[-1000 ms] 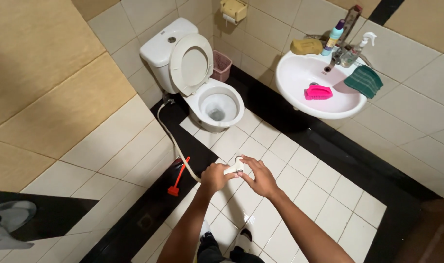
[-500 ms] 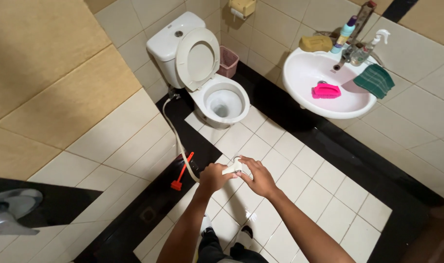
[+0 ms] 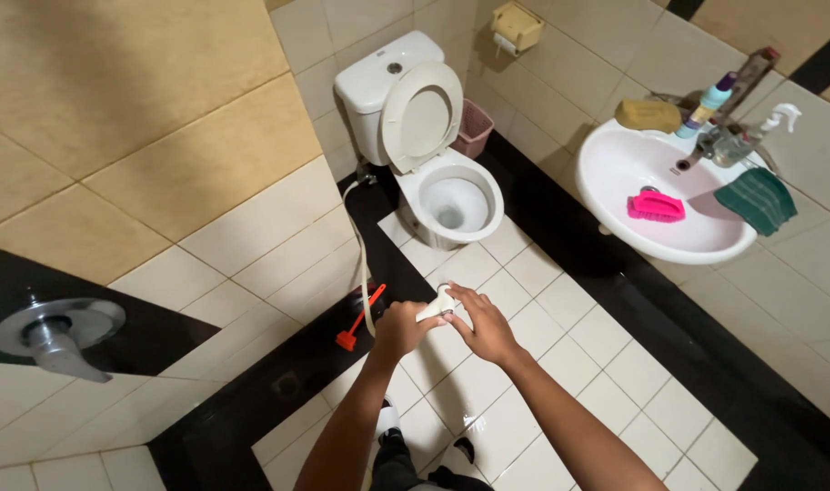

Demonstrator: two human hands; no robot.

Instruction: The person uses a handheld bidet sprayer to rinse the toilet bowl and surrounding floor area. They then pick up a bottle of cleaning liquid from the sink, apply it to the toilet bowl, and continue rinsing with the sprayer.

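1. Both hands meet over the floor tiles: the left hand (image 3: pixel 399 325) is wrapped round a white sprayer (image 3: pixel 437 307), and the right hand (image 3: pixel 484 327) pinches its head. If the trigger gets squeezed there, water could jet onto the tiles.
2. The hose (image 3: pixel 364 273) hangs slack along the wall beside a red brush (image 3: pixel 357 320); a tug might snag it.
3. Farther off, the toilet (image 3: pixel 437 173) stands lid up, well apart from the sprayer, so aim may fall short.
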